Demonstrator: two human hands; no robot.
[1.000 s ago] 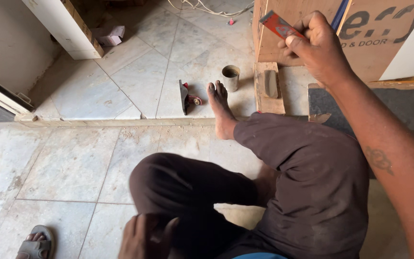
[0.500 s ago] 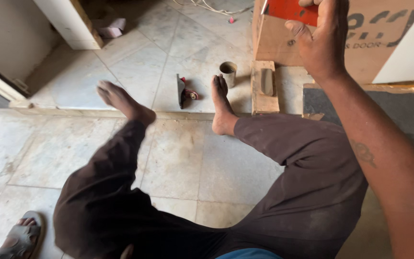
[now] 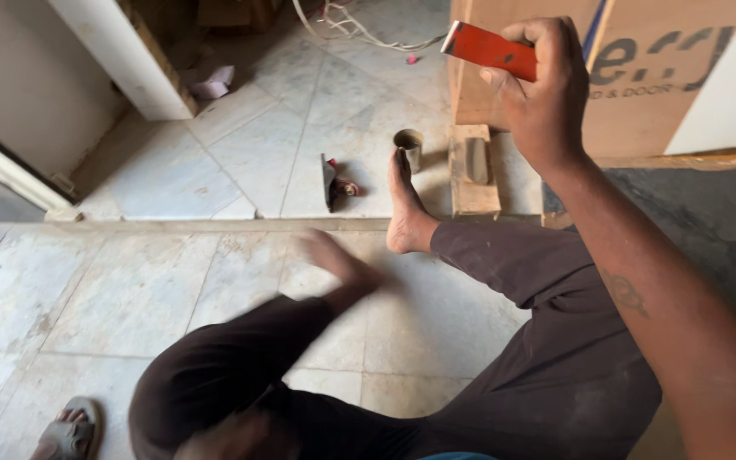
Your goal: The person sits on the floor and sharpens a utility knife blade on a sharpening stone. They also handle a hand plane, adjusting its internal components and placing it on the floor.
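My right hand (image 3: 547, 94) is raised at the upper right and grips a flat red scraper (image 3: 489, 49), whose blade end points left in front of a cardboard box (image 3: 641, 77). I sit on the stone tile floor in dark trousers. My right foot (image 3: 404, 213) rests just short of a small cup (image 3: 408, 145). The left foot (image 3: 334, 264) is motion-blurred above the tiles. A blurred shape at the bottom edge by my left knee looks like my left hand (image 3: 233, 438); its fingers cannot be made out.
A wooden block (image 3: 473, 175) with a grey piece on it lies beside the cup. Left of the cup lies a small tool with a red handle (image 3: 336, 183). Also around: a sandal (image 3: 66, 439), a white door frame (image 3: 121, 60), cables (image 3: 342, 25), and a dark mat (image 3: 709, 213).
My left leg swung out across the tiles and is now pulling back toward me, the foot blurred. The right hand keeps hold of the red scraper in about the same raised place.
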